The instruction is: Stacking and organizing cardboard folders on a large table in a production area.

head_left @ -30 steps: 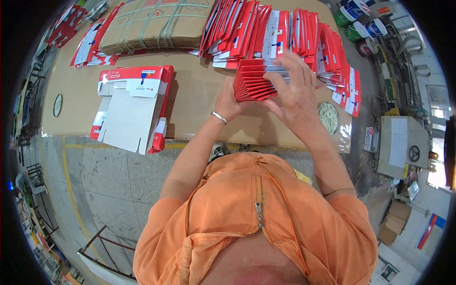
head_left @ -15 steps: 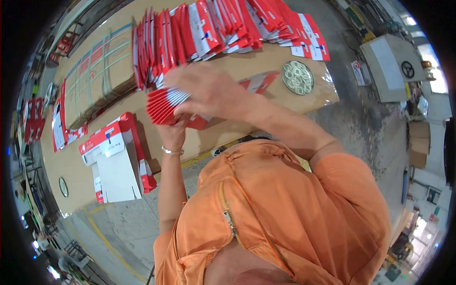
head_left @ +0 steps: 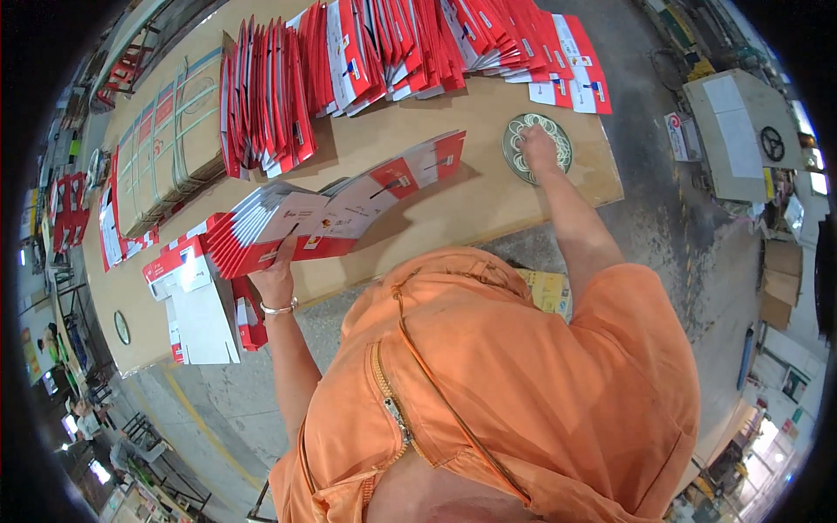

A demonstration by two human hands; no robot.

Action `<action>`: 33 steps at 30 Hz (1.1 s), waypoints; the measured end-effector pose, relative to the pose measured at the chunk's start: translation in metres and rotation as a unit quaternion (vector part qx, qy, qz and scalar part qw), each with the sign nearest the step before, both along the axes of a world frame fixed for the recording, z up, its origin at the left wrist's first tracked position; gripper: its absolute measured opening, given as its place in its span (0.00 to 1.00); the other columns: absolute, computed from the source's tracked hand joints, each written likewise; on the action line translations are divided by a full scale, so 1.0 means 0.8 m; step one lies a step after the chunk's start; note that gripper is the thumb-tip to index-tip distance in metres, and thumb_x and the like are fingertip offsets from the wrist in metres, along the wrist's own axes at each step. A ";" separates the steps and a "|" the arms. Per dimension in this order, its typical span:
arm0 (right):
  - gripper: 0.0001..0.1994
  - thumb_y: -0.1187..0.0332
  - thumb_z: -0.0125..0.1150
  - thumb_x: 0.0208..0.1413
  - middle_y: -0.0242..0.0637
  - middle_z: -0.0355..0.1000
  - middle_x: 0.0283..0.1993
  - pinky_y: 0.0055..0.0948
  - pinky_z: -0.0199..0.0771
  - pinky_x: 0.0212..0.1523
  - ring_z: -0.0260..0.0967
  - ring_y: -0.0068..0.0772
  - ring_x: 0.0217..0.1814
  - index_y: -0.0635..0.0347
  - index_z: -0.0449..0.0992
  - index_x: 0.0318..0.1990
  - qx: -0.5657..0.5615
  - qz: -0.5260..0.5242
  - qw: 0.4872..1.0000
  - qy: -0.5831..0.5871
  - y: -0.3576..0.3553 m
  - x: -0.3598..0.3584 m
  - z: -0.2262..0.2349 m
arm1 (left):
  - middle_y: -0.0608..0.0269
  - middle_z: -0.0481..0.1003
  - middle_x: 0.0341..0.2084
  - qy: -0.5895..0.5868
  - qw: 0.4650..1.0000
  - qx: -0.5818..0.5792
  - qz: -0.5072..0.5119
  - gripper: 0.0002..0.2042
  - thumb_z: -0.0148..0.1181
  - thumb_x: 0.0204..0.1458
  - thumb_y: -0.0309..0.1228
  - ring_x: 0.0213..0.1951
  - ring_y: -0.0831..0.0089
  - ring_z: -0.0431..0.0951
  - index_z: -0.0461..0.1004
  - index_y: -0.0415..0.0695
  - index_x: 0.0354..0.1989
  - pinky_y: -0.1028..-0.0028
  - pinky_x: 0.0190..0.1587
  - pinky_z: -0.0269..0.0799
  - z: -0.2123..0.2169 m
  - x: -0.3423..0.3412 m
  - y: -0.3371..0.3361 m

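At nine o'clock the left hand [head_left: 277, 272] grips a fanned stack of red-and-white cards [head_left: 336, 213] on the table [head_left: 462, 205], while at one o'clock the right hand [head_left: 538, 146] presses fingers down into a round dish [head_left: 516, 150], with card rows [head_left: 375, 52] beyond at twelve.

We wear an orange top [head_left: 523, 392] with short sleeves and a zipper [head_left: 388, 397] (it runs down the front), plus a thin silver bracelet [head_left: 279, 308].

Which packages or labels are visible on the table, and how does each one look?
Fanned stack of flat red-and-white cartons: table centre, held by the left hand.
Standing rows of red-and-white cartons: far edge.
Strapped brown cardboard bundle: far left.
Round dish of bands: right, under the right hand.
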State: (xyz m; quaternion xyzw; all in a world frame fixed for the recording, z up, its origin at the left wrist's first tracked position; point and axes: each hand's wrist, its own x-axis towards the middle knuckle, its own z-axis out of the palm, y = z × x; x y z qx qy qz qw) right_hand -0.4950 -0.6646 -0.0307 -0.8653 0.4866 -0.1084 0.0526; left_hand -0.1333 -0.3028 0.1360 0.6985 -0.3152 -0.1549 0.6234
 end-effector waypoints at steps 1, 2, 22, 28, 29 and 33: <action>0.08 0.66 0.61 0.45 0.45 0.69 0.32 0.43 0.71 0.37 0.70 0.49 0.35 0.54 0.77 0.35 0.005 -0.001 1.000 0.000 -0.003 -0.001 -0.005 | 0.59 0.76 0.39 0.000 1.000 0.005 -0.001 0.20 0.68 0.40 0.19 0.39 0.72 0.75 0.71 0.36 0.44 0.73 0.43 0.71 0.001 -0.002 -0.002; 0.07 0.66 0.60 0.46 0.44 0.70 0.33 0.43 0.71 0.37 0.71 0.48 0.35 0.54 0.76 0.34 0.012 0.000 1.000 0.001 -0.008 -0.003 -0.008 | 0.59 0.76 0.39 0.007 1.000 -0.003 0.004 0.19 0.68 0.40 0.19 0.39 0.71 0.75 0.71 0.36 0.44 0.73 0.43 0.71 0.002 -0.001 -0.003; 0.09 0.61 0.60 0.47 0.35 0.75 0.21 0.33 0.72 0.32 0.75 0.33 0.28 0.54 0.80 0.32 0.173 -0.167 0.955 -0.173 -0.020 -0.048 0.013 | 0.59 0.75 0.39 0.019 0.999 -0.010 -0.027 0.21 0.68 0.40 0.18 0.39 0.71 0.75 0.70 0.36 0.44 0.73 0.42 0.72 0.005 0.005 -0.009; 0.07 0.67 0.59 0.47 0.34 0.76 0.21 0.28 0.72 0.28 0.74 0.27 0.22 0.57 0.80 0.31 0.219 -0.227 0.917 -0.245 -0.018 -0.044 0.011 | 0.60 0.75 0.38 0.026 0.998 -0.034 -0.049 0.21 0.69 0.39 0.19 0.37 0.73 0.75 0.71 0.36 0.44 0.73 0.41 0.73 0.003 0.008 -0.012; 0.07 0.67 0.59 0.47 0.34 0.76 0.21 0.28 0.72 0.28 0.74 0.27 0.22 0.57 0.80 0.31 0.219 -0.227 0.917 -0.244 -0.014 -0.041 0.014 | 0.60 0.75 0.38 0.024 0.998 -0.028 -0.055 0.21 0.69 0.38 0.19 0.38 0.73 0.75 0.71 0.37 0.44 0.73 0.41 0.73 0.005 0.008 -0.012; 0.06 0.71 0.59 0.49 0.33 0.75 0.23 0.23 0.69 0.23 0.72 0.22 0.21 0.62 0.78 0.31 0.233 -0.223 0.901 -0.291 -0.012 -0.049 0.015 | 0.60 0.75 0.38 0.019 0.998 -0.020 -0.054 0.21 0.70 0.38 0.19 0.38 0.74 0.75 0.71 0.37 0.44 0.74 0.41 0.73 0.002 0.011 -0.011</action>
